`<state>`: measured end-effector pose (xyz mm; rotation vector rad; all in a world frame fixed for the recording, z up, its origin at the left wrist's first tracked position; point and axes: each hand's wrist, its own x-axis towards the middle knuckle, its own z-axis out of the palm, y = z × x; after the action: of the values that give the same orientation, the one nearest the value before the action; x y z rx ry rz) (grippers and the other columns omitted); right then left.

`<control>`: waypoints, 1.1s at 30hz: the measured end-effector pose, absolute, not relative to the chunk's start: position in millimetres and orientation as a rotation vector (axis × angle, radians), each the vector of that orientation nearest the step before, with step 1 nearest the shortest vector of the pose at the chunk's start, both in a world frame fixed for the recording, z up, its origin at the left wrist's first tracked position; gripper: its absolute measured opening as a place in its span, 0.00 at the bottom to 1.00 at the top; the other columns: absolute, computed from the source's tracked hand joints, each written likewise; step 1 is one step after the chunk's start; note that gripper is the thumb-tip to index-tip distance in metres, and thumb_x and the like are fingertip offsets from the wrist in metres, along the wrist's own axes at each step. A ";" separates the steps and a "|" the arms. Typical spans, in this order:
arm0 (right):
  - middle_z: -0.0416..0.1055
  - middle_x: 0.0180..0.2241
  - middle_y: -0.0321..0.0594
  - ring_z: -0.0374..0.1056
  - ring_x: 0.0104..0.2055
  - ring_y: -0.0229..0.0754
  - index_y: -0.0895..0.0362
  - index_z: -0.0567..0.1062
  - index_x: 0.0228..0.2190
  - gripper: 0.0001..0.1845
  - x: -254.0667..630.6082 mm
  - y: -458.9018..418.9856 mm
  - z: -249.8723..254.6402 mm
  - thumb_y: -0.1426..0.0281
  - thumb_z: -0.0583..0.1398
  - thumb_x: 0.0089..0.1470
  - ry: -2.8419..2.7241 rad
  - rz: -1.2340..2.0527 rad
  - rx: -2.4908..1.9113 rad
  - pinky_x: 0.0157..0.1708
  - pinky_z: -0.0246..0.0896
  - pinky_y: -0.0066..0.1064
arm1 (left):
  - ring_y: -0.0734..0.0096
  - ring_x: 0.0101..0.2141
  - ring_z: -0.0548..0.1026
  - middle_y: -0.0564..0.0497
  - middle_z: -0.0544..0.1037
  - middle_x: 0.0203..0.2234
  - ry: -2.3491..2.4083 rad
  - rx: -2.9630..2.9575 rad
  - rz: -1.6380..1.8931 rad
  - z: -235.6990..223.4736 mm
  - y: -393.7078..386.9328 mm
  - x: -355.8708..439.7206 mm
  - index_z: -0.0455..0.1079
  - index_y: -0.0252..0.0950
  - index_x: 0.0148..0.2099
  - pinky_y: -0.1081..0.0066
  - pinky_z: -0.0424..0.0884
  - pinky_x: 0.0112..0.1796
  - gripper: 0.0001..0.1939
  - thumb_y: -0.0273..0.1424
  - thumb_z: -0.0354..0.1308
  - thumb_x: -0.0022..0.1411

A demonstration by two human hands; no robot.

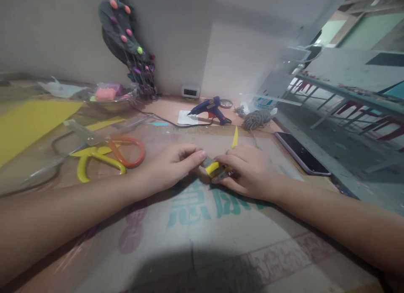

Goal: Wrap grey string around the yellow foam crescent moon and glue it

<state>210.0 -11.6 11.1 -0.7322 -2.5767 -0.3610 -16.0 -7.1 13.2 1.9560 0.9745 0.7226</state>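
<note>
Over the middle of the table, both hands come together at a small grey piece (208, 162) with a yellow strip (213, 169) around it. My left hand (176, 160) is closed, thumb and forefinger pinching the grey end. From the other side, my right hand (249, 169) grips the yellow-banded part between thumb and fingers. The strip's pointed tail (235, 137) sticks up behind that hand. What the grey piece is cannot be made out, as fingers cover much of it. Left of my left hand lie scissors (129, 152) with one orange and one yellow handle.
A blue glue gun (208, 108) rests on a white card (186, 117) at the back, its cord trailing left. Grey yarn (257, 120) and a phone (303, 154) lie to the right. Yellow sheet (34, 120) and a bowl of bright lumps (110, 104) are at left.
</note>
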 end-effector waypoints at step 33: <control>0.72 0.26 0.41 0.63 0.28 0.41 0.59 0.72 0.31 0.11 212.8 -10.1 9.3 0.78 0.52 0.47 -2.496 -0.178 -0.824 0.30 0.54 0.30 | 0.77 0.25 0.66 0.57 0.71 0.24 0.957 1.957 0.697 8.5 -6.9 -16.0 0.69 0.36 0.33 0.77 0.62 0.27 0.11 0.38 0.53 0.62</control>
<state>212.8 -10.1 9.3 -0.8236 -2.4960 -0.1783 -16.0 -6.9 8.5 1.9574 0.9572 0.6967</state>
